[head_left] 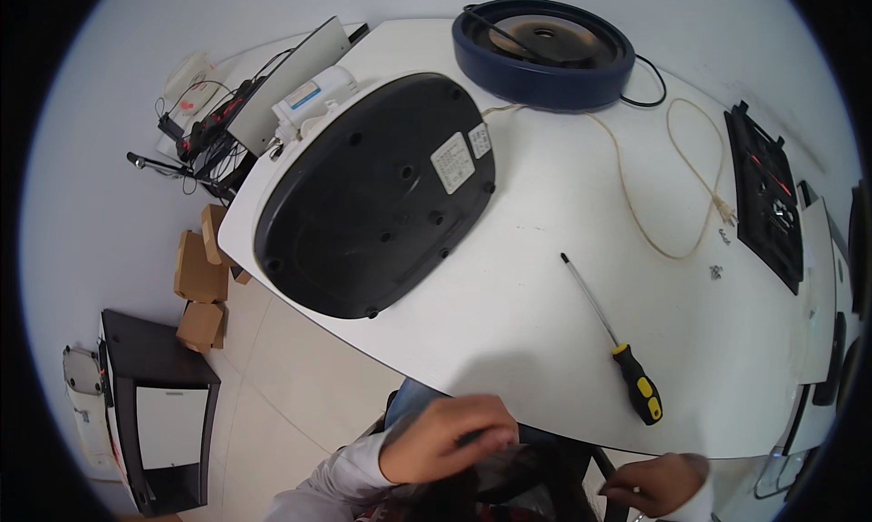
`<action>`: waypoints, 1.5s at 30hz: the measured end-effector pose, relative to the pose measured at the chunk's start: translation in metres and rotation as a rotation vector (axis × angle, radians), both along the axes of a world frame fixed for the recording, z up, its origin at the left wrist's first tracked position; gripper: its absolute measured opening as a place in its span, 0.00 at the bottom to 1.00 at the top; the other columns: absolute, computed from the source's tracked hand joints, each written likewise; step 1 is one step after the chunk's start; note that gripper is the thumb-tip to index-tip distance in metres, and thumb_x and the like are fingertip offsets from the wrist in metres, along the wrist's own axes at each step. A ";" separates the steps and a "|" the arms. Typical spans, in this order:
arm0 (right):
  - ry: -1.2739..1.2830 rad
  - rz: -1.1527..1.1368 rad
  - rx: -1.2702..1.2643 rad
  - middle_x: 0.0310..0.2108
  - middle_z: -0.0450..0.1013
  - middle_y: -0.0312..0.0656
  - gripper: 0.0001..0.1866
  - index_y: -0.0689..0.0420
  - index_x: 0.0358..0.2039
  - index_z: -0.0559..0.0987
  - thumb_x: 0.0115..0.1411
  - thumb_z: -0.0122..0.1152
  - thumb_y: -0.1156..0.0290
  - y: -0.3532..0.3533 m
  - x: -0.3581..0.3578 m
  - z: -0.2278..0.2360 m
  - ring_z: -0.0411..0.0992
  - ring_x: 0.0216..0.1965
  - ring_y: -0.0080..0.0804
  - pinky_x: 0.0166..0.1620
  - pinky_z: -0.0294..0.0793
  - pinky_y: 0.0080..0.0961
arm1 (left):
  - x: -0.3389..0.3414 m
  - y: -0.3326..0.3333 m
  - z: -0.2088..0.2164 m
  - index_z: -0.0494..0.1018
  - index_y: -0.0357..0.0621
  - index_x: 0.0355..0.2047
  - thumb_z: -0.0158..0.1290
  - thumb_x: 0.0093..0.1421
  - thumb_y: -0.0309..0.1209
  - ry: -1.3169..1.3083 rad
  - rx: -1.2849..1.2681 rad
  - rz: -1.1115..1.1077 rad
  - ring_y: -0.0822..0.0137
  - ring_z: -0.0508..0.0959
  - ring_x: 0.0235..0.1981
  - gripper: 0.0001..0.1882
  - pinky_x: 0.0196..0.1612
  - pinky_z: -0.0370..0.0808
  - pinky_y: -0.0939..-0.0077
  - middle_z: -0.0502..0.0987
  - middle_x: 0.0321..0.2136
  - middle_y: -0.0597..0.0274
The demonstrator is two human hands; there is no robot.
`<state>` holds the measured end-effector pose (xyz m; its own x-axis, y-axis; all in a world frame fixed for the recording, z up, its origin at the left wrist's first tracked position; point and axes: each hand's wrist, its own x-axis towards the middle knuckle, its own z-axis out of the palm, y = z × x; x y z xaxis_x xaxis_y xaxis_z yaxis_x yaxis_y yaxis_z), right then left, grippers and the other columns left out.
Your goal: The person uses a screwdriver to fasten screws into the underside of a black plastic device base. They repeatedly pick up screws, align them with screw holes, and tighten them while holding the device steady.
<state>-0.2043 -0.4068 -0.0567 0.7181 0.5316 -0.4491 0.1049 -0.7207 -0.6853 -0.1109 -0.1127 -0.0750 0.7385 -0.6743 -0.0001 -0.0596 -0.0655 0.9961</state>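
Dark object (509, 472), left hand (445, 440) fingers curled on it

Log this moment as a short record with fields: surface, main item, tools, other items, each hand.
surface: white table
main item: black oval appliance, underside up, at the table's left end
tools: screwdriver with black-and-yellow handle, lying loose on the table
other items: round blue base at the far edge; beige cord; black flat panel at right
left hand: below the table edge, on a dark object
right hand: below the table edge, contents unclear
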 end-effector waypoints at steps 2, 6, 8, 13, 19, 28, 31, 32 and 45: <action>0.220 -0.327 0.082 0.16 0.73 0.38 0.04 0.55 0.25 0.79 0.52 0.56 0.73 -0.011 0.020 0.047 0.73 0.19 0.34 0.24 0.71 0.27 | 0.005 -0.004 0.007 0.73 0.35 0.33 0.50 0.59 0.22 0.072 0.057 0.158 0.67 0.76 0.27 0.03 0.31 0.70 0.77 0.75 0.27 0.58; -0.473 -0.782 0.038 0.28 0.70 0.45 0.14 0.62 0.36 0.74 0.46 0.61 0.80 -0.005 0.025 0.008 0.71 0.29 0.41 0.34 0.71 0.29 | 0.024 -0.018 0.000 0.76 0.37 0.33 0.55 0.56 0.21 -0.117 0.120 0.408 0.71 0.75 0.25 0.04 0.30 0.70 0.80 0.77 0.25 0.59; -0.619 -0.758 -0.069 0.36 0.68 0.47 0.20 0.62 0.41 0.73 0.45 0.65 0.76 0.008 0.040 -0.008 0.69 0.35 0.42 0.38 0.71 0.30 | 0.033 -0.023 -0.011 0.77 0.38 0.32 0.55 0.55 0.21 -0.196 0.174 0.479 0.72 0.74 0.25 0.04 0.29 0.69 0.81 0.77 0.26 0.60; -0.636 -0.647 -0.243 0.38 0.67 0.43 0.24 0.59 0.42 0.74 0.43 0.69 0.70 0.018 0.041 -0.027 0.68 0.37 0.42 0.39 0.72 0.32 | 0.044 -0.033 -0.033 0.77 0.40 0.33 0.56 0.54 0.20 -0.174 0.131 0.547 0.73 0.75 0.30 0.06 0.31 0.68 0.83 0.78 0.30 0.62; -0.757 -0.707 -0.140 0.39 0.69 0.43 0.24 0.58 0.41 0.74 0.38 0.63 0.83 0.016 0.038 -0.040 0.67 0.40 0.44 0.42 0.70 0.34 | 0.047 -0.034 -0.046 0.77 0.43 0.33 0.58 0.53 0.20 -0.153 0.012 0.600 0.78 0.74 0.30 0.08 0.26 0.67 0.87 0.78 0.31 0.65; -0.814 -0.817 -0.038 0.40 0.69 0.45 0.23 0.60 0.41 0.74 0.39 0.57 0.85 0.007 0.034 -0.052 0.65 0.43 0.45 0.47 0.66 0.37 | 0.047 -0.031 -0.051 0.77 0.42 0.35 0.56 0.54 0.19 -0.112 -0.067 0.622 0.76 0.75 0.33 0.09 0.28 0.69 0.87 0.78 0.34 0.62; -0.804 -0.800 -0.006 0.40 0.69 0.45 0.21 0.60 0.40 0.74 0.41 0.57 0.83 0.005 0.035 -0.053 0.65 0.43 0.45 0.48 0.65 0.37 | 0.049 -0.032 -0.047 0.77 0.42 0.35 0.55 0.54 0.19 -0.130 -0.008 0.592 0.76 0.75 0.31 0.08 0.28 0.69 0.87 0.77 0.34 0.63; -0.801 -0.799 0.000 0.40 0.69 0.45 0.21 0.60 0.40 0.74 0.41 0.57 0.83 0.005 0.035 -0.053 0.65 0.43 0.45 0.48 0.65 0.37 | 0.048 -0.032 -0.046 0.77 0.41 0.35 0.55 0.54 0.19 -0.121 0.007 0.583 0.74 0.75 0.33 0.08 0.30 0.70 0.85 0.77 0.34 0.61; -0.762 -0.784 0.011 0.40 0.68 0.45 0.20 0.60 0.41 0.74 0.44 0.57 0.82 0.005 0.036 -0.052 0.64 0.44 0.45 0.48 0.65 0.36 | 0.049 -0.035 -0.045 0.78 0.42 0.34 0.54 0.54 0.19 -0.191 0.049 0.591 0.76 0.73 0.29 0.08 0.26 0.68 0.87 0.76 0.33 0.62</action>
